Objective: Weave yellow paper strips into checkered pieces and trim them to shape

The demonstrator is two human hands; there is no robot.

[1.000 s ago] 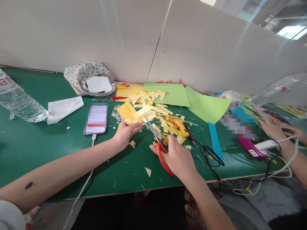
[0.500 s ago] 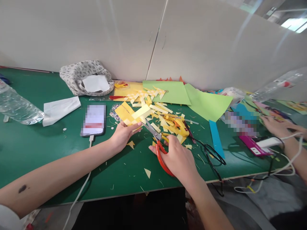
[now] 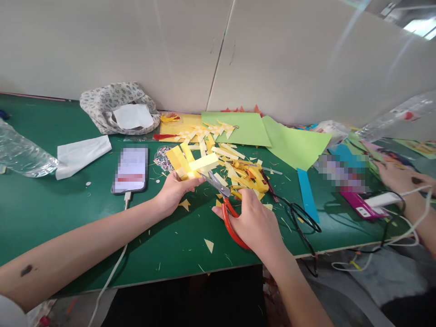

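My left hand (image 3: 175, 193) pinches a woven piece of yellow paper strips (image 3: 179, 161), its loose ends fanning up and to the right. Red-handled scissors (image 3: 229, 218) are in my right hand (image 3: 255, 218), my fingers wrapped round the grips. The slightly parted blades point up-left at the lower edge of the paper, close to my left fingertips. Whether they touch the paper I cannot tell. Behind lies a woven yellow-and-white paper fish shape (image 3: 204, 131) with a red tassel (image 3: 165, 136). Yellow paper scraps (image 3: 235, 175) are heaped just past the scissors.
A yellow glue gun (image 3: 260, 181) with a black cord lies right of the scraps. Left are a charging phone (image 3: 130, 170), a folded tissue (image 3: 81, 154) and a water bottle (image 3: 25, 152). Green paper sheets (image 3: 296, 143) lie behind. Another person's hands (image 3: 395, 175) are at the far right.
The yellow paper in my left hand has turned, and its strips now spread apart more. The scissor blades have shifted slightly against its lower edge. The view has drifted a little.
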